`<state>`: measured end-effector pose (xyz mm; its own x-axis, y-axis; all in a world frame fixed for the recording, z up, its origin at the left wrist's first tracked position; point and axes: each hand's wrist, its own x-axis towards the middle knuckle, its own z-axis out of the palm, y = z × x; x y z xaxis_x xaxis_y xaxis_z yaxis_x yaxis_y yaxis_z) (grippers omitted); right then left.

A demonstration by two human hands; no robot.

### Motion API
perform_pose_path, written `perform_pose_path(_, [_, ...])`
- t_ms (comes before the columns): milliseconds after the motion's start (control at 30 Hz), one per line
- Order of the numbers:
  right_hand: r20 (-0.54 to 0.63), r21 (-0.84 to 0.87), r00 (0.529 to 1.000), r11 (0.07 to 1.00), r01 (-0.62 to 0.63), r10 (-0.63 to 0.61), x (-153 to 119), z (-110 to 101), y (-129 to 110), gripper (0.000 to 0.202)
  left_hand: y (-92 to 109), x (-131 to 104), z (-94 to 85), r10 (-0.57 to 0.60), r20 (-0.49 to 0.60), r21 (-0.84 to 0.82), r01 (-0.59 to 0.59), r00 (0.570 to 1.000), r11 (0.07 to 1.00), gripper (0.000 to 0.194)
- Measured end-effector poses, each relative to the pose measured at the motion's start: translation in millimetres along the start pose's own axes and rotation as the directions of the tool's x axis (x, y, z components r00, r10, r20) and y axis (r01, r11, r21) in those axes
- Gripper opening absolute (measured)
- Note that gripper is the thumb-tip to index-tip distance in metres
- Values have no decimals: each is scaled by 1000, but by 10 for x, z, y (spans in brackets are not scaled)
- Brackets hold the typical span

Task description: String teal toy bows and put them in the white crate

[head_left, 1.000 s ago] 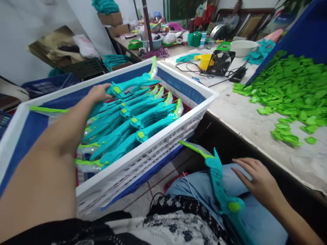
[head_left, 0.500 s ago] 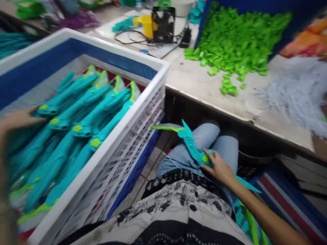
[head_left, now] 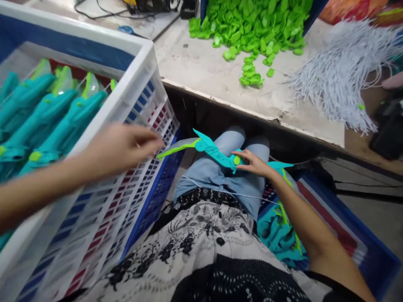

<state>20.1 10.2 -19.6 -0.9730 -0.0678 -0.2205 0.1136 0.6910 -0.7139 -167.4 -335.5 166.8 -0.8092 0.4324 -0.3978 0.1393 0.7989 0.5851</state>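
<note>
The bow (head_left: pixel 217 157) is lying across the jeans (head_left: pixel 201 174), with the right grip (head_left: pixel 242 160) pinching it at its middle, thumb and fingers pressing around a lime disc (head_left: pixel 237 160). One limb is stretching left of the right grip; the other is passing behind the right forearm (head_left: pixel 302 209). The string (head_left: pixel 241 194) is running on the body side of the right grip. The left grip (head_left: pixel 126 142), blurred, is hovering just beside the bow's left tip, fingers half curled, a small gap showing at the thumb; whether it is touching is unclear. Left of the right grip, a white basket (head_left: pixel 145 63) is holding more bows (head_left: pixel 58 134). Ahead, the counter (head_left: pixel 201 69) is carrying a green heap (head_left: pixel 252 25), with white cords (head_left: pixel 343 75) lying farther right. Right of the right grip, teal parts (head_left: pixel 273 235) are showing by a blue crate (head_left: pixel 378 256).
</note>
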Motion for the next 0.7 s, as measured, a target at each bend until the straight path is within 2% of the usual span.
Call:
perform_pose_path(33, [-21, -1, 1000, 1000, 1, -1, -27, 27, 28, 61, -32, -55, 258, -107, 146, -54, 116, 984, 992, 23])
perform_pose_path(67, [-44, -3, 999, 1000, 0, 0, -57, 58, 51, 61, -95, -115, 539, -226, 277, -126, 268, 934, 955, 20])
perform_pose_path(100, [-64, -3, 998, 1000, -2, 1, -87, 87, 70, 60, -178, -171, 824, -333, 371, -213, 428, 867, 878, 19])
perform_pose_path(133, [-78, 0, 997, 1000, -3, 3, -112, 112, 85, 59, -269, -214, 1096, -418, 415, -314, 558, 808, 768, 17])
perform_pose_path(167, [-88, 6, 996, 1000, -2, 2, -132, 131, 97, 59, -357, -239, 1341, -473, 422, -422, 629, 773, 652, 16])
perform_pose_path(200, [-96, 12, 995, 1000, 0, 1, -145, 143, 107, 58, -433, -247, 1548, -496, 422, -510, 651, 759, 562, 14])
perform_pose_path(267, [-107, 23, 994, 1000, 2, 0, -158, 155, 122, 58, -525, -221, 1831, -489, 423, -644, 633, 763, 430, 9])
perform_pose_path(367, [-112, 18, 994, 1000, -9, 11, -186, 159, 139, 58, -532, -153, 1974, -452, 416, -754, 578, 789, 314, 4])
perform_pose_path(433, [-100, -3, 995, 1000, -26, 25, -222, 158, 129, 58, -508, -128, 1948, -415, 402, -815, 525, 816, 243, 4])
perform_pose_path(500, [-110, -69, 993, 996, -54, 47, -241, 149, 63, 62, -493, -113, 1888, -336, 400, -876, 464, 853, 133, 7])
perform_pose_path(600, [-270, -243, 962, 965, -100, 32, -95, 136, -220, 63, -467, -71, 1829, -180, 400, -915, 401, 899, -29, 5])
perform_pose_path(667, [-350, -317, 934, 948, -41, -77, 191, 173, -519, 57, -426, -33, 1841, -115, 372, -928, 364, 921, -82, 4])
perform_pose_path(700, [-348, -338, 926, 941, 22, -147, 384, 218, -680, 54, -400, -18, 1860, -96, 355, -933, 346, 930, -97, 5])
